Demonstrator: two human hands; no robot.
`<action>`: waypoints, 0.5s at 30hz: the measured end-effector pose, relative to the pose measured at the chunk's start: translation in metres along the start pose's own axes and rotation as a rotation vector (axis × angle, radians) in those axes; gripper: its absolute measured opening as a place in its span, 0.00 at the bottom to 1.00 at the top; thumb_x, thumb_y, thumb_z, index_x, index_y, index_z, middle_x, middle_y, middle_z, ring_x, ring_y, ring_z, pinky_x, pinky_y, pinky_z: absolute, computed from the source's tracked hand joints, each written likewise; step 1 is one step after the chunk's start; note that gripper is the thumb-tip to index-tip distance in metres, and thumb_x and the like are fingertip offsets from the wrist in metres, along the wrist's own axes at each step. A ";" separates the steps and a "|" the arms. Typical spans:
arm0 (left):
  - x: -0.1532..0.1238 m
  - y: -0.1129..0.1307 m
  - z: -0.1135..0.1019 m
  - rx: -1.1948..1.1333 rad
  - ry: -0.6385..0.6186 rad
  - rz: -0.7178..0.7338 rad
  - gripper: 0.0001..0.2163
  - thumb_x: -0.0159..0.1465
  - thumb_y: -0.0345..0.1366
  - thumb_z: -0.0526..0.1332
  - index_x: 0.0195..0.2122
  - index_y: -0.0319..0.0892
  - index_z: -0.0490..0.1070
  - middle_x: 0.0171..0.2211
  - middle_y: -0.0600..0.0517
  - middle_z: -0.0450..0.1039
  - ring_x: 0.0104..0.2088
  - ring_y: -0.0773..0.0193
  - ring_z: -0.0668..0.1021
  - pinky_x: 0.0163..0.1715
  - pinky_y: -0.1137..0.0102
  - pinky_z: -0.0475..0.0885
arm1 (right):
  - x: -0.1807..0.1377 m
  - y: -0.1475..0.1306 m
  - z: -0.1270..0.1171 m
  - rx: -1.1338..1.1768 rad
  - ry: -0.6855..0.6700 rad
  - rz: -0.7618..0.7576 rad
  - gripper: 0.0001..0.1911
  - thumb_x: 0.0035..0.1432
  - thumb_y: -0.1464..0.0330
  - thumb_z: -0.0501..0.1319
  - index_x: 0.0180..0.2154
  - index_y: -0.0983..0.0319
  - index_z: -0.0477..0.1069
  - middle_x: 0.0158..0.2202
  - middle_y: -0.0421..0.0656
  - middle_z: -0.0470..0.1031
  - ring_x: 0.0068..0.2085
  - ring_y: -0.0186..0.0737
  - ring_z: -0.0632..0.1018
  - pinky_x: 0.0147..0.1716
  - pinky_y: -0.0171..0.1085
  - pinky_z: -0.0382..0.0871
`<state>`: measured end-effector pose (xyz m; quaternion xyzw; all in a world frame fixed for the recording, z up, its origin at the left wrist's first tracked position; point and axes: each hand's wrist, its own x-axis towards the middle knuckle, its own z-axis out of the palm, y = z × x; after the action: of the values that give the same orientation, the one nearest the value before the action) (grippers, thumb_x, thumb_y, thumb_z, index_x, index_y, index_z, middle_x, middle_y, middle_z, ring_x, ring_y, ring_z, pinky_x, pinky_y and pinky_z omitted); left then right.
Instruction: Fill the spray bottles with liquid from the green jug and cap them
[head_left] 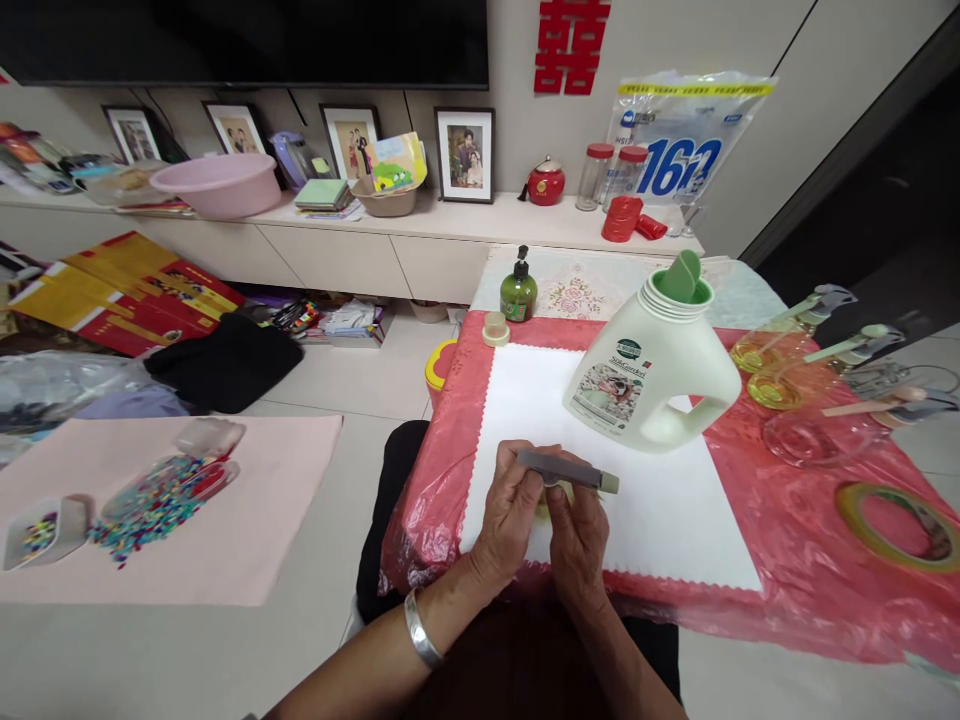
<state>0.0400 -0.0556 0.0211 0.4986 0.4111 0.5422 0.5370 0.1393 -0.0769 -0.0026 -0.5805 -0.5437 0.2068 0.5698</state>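
Between my left hand (510,510) and my right hand (581,535) is a grey stick-like object (566,470) with a pale greenish end pointing right. The fingers of my left hand are closed around its left part. My right hand's bent fingers and thumb press in just below it, and I cannot make out exactly what they pinch. A yellowish-green piece shows partly beneath the stick. Just beyond my hands, a pale green detergent jug (652,360) stands upright on a white scalloped-edge sheet (525,390), its mouth uncapped and a green spout showing. A pale round cap (496,329) sits at the sheet's far left corner.
A green pump bottle (518,288) stands at the table's back. On the right are several clear spray bottles with yellow liquid (780,385) and a roll of tape (896,525) on red plastic film (810,540). Colourful beads (154,500) lie on a pink mat to the left.
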 end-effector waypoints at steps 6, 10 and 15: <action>0.001 0.000 -0.001 0.029 -0.021 0.035 0.18 0.71 0.51 0.55 0.46 0.49 0.80 0.45 0.45 0.70 0.51 0.53 0.71 0.57 0.60 0.70 | 0.004 -0.006 -0.004 -0.008 -0.049 -0.048 0.15 0.69 0.61 0.56 0.48 0.59 0.77 0.49 0.47 0.76 0.47 0.41 0.78 0.44 0.40 0.75; 0.002 0.001 -0.001 0.004 -0.028 -0.010 0.20 0.71 0.53 0.53 0.48 0.48 0.79 0.47 0.45 0.70 0.48 0.55 0.74 0.54 0.62 0.72 | 0.002 -0.004 0.001 -0.017 0.019 -0.067 0.15 0.68 0.62 0.57 0.52 0.61 0.74 0.48 0.48 0.75 0.47 0.42 0.78 0.43 0.39 0.75; 0.003 -0.006 -0.005 -0.100 -0.057 -0.042 0.18 0.72 0.49 0.55 0.52 0.47 0.76 0.52 0.46 0.67 0.52 0.56 0.74 0.57 0.63 0.71 | -0.002 -0.002 0.007 -0.017 0.076 -0.097 0.15 0.67 0.63 0.59 0.52 0.62 0.74 0.48 0.48 0.76 0.47 0.43 0.79 0.43 0.41 0.75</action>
<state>0.0359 -0.0516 0.0148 0.4777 0.3783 0.5364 0.5840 0.1320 -0.0761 -0.0034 -0.5655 -0.5510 0.1522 0.5945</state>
